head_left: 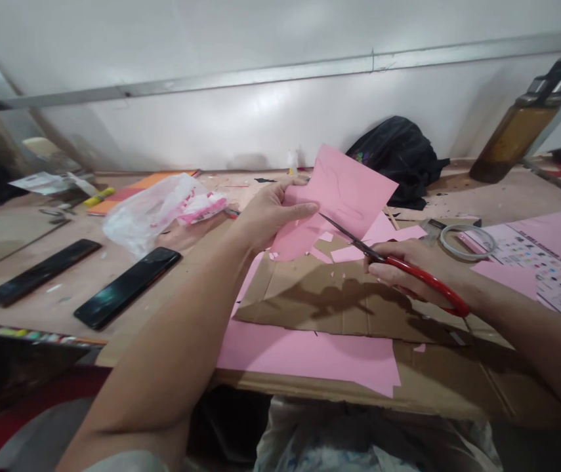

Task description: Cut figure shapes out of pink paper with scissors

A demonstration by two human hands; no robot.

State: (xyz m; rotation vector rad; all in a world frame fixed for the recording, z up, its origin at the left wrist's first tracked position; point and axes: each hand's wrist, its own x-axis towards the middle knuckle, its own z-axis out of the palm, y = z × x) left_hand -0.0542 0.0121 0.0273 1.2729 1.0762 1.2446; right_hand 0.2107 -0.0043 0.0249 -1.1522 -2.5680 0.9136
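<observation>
A piece of pink paper [353, 177] with a curved drawn outline is pinched between the thumb and fingers of my left hand [280, 210], lifted above the cardboard. In my right hand [403, 262] are red-handled scissors [428, 278], fingers wrapped round the handles. Their dark blades point up and left, against the lower part of the paper near my left thumb; whether they are parted I cannot tell. Below, small pink scraps [327, 236] lie on a brown cardboard piece [304, 298]. Larger pink paper [304, 357] sticks out from under that cardboard.
Two dark phones [127, 286] and a crumpled plastic bag [147, 210] lie to the left. At the back right are a black cloth bag [393, 157] and a tilted bottle [516, 137]. A clear ring [467, 242] rests beside a printed sheet [556, 269].
</observation>
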